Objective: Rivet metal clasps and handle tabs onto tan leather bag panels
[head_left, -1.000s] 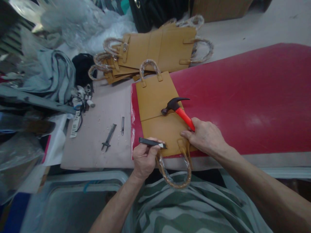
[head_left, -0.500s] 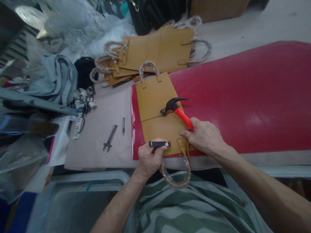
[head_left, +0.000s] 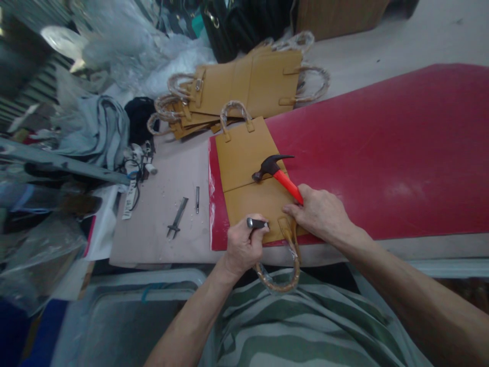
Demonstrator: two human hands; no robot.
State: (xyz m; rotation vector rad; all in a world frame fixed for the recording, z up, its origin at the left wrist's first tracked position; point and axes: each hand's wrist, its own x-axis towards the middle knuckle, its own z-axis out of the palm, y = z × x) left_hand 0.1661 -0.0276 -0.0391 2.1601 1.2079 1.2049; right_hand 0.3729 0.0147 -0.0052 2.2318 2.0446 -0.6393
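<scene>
A tan leather bag panel (head_left: pixel 244 158) lies flat, with a plastic-wrapped handle (head_left: pixel 280 288) at its near end and another at its far end. My left hand (head_left: pixel 244 247) is closed around a short dark metal punch (head_left: pixel 256 223), its tip close to the panel near the lower handle tab. I cannot tell whether the tip touches. My right hand (head_left: pixel 324 211) grips a claw hammer (head_left: pixel 286 183) by its orange-red handle; the black head is over the middle of the panel. The right thumb rests by the panel's right edge.
Beneath the panel is a red mat (head_left: pixel 374 163). A caliper-like metal tool (head_left: pixel 178 218) and a thin metal rod (head_left: pixel 197 200) lie to the left. Farther back are stacked tan panels (head_left: pixel 244 86), clear plastic (head_left: pixel 153 56) and a brown box (head_left: pixel 340 18). A grey bin (head_left: pixel 141 280) stands below the table edge.
My left hand has shifted slightly right and tipped the punch from lying sideways toward the panel. My right hand and the hammer have barely moved. The view has shifted a little.
</scene>
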